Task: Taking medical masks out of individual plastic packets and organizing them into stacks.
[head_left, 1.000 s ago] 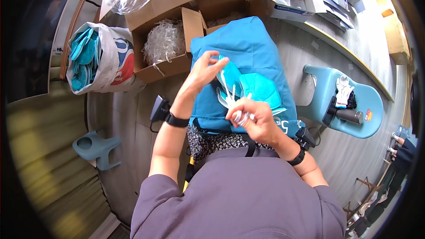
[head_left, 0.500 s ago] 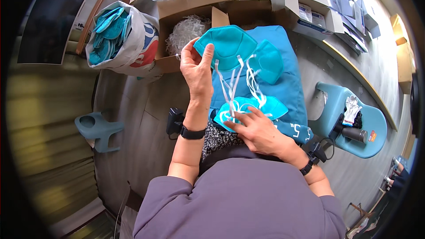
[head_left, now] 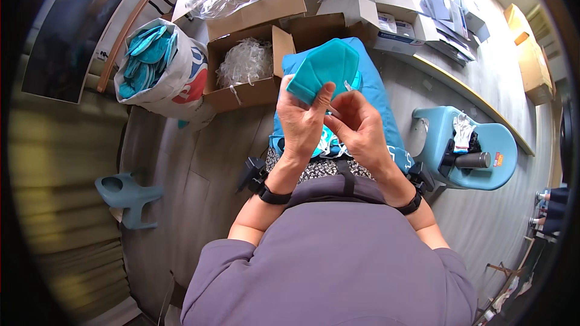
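Your left hand (head_left: 302, 118) grips a folded teal face mask (head_left: 323, 69) just above frame centre, thumb pressed on its lower edge. Your right hand (head_left: 359, 127) touches the left, fingers pinching the mask's white straps (head_left: 329, 142) below it. Behind the hands, a blue cloth (head_left: 374, 93) covers your lap. Upper left: a white bag of teal masks (head_left: 154, 63) beside an open cardboard box (head_left: 251, 66) holding white straps. Right: a teal stool (head_left: 468, 148).
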`<control>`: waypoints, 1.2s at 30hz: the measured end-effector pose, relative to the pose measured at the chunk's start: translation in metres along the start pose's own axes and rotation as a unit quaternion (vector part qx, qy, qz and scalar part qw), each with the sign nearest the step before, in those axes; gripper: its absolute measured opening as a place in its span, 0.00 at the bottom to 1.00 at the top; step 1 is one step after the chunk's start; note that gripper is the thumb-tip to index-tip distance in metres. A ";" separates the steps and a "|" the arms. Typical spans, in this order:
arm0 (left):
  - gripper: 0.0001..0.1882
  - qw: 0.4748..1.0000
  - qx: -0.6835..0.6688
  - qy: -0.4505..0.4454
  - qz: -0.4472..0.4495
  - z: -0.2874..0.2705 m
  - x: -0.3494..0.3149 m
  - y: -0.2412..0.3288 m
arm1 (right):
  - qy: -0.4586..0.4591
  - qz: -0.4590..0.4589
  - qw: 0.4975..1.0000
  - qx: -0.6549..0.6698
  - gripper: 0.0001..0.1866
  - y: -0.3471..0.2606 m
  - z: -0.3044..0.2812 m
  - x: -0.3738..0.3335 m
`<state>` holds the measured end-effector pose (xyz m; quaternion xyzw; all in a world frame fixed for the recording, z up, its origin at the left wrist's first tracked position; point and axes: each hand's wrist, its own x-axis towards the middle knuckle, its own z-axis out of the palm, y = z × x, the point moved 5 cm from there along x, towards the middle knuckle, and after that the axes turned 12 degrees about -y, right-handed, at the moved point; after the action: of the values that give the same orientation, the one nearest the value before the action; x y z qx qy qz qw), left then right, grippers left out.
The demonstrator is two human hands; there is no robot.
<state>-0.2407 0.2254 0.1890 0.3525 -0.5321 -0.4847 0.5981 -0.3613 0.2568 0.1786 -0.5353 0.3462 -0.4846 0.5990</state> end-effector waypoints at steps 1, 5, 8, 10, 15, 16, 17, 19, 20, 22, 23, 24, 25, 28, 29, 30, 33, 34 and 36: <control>0.12 1.000 -0.016 -0.018 -0.018 0.004 -0.003 -0.002 | 0.007 -0.007 0.999 -0.044 0.11 -0.006 -0.002 -0.002; 0.12 0.995 -0.055 -0.051 -0.060 0.013 -0.022 -0.016 | 0.021 -0.036 0.992 -0.122 0.07 -0.018 -0.012 -0.011; 0.13 0.993 -0.034 -0.085 -0.072 0.020 -0.034 -0.016 | 0.058 -0.066 0.994 -0.060 0.09 -0.005 -0.030 -0.014; 0.14 0.992 0.005 -0.108 -0.062 0.031 -0.040 -0.008 | 0.100 -0.080 0.990 -0.065 0.09 -0.001 -0.063 -0.012; 0.16 0.996 -0.023 -0.085 -0.001 0.030 -0.045 0.018 | 0.329 -0.132 0.931 -0.089 0.08 -0.043 -0.161 -0.027; 0.14 0.997 0.002 -0.078 -0.018 0.024 -0.043 0.017 | 0.291 -0.146 0.943 -0.073 0.08 -0.050 -0.149 -0.034; 0.13 0.993 -0.015 -0.090 -0.078 0.018 -0.042 0.006 | 0.251 -0.126 0.956 -0.080 0.07 -0.051 -0.132 -0.032; 0.11 0.987 -0.094 -0.086 -0.099 0.021 -0.040 -0.004 | 0.185 -0.082 0.977 -0.068 0.07 -0.042 -0.085 -0.028; 0.11 0.988 -0.081 -0.092 -0.095 0.027 -0.039 -0.003 | 0.141 -0.043 0.988 -0.038 0.08 -0.027 -0.073 -0.029; 0.11 0.992 -0.035 -0.090 -0.078 0.029 -0.041 0.006 | 0.110 0.013 0.994 -0.002 0.09 -0.022 -0.045 -0.035; 0.11 0.993 -0.024 -0.101 -0.061 0.031 -0.044 0.009 | 0.090 0.019 0.995 -0.043 0.08 -0.024 -0.041 -0.039; 0.11 0.992 -0.056 -0.109 -0.045 0.034 -0.046 0.005 | 0.073 0.029 0.994 -0.080 0.07 -0.024 -0.038 -0.040; 0.11 0.988 -0.051 -0.131 -0.059 0.036 -0.048 -0.002 | 0.065 0.025 0.992 -0.102 0.07 -0.024 -0.038 -0.037; 0.10 0.977 -0.077 -0.141 -0.143 0.034 -0.053 -0.012 | 0.045 0.002 0.985 -0.164 0.06 -0.025 -0.038 -0.032; 0.10 0.982 -0.072 -0.118 -0.125 0.031 -0.051 -0.008 | 0.036 -0.013 0.983 -0.177 0.07 -0.029 -0.035 -0.031; 0.11 0.987 -0.070 -0.092 -0.109 0.029 -0.052 -0.005 | 0.025 -0.024 0.981 -0.192 0.08 -0.032 -0.033 -0.033; 0.11 0.985 -0.045 -0.120 -0.118 0.025 -0.050 -0.008 | 0.054 -0.053 0.964 -0.256 0.08 -0.044 -0.029 -0.036; 0.11 0.982 -0.038 -0.144 -0.118 0.026 -0.050 -0.012 | 0.063 -0.064 0.955 -0.284 0.08 -0.051 -0.028 -0.037; 0.11 0.981 -0.042 -0.164 -0.092 0.029 -0.050 -0.008 | 0.071 -0.131 0.926 -0.347 0.08 -0.056 -0.032 -0.035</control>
<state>-0.2687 0.2740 0.1718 0.2903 -0.5677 -0.6105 0.4698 -0.4135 0.2830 0.2235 -0.7143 0.4610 -0.4455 0.2807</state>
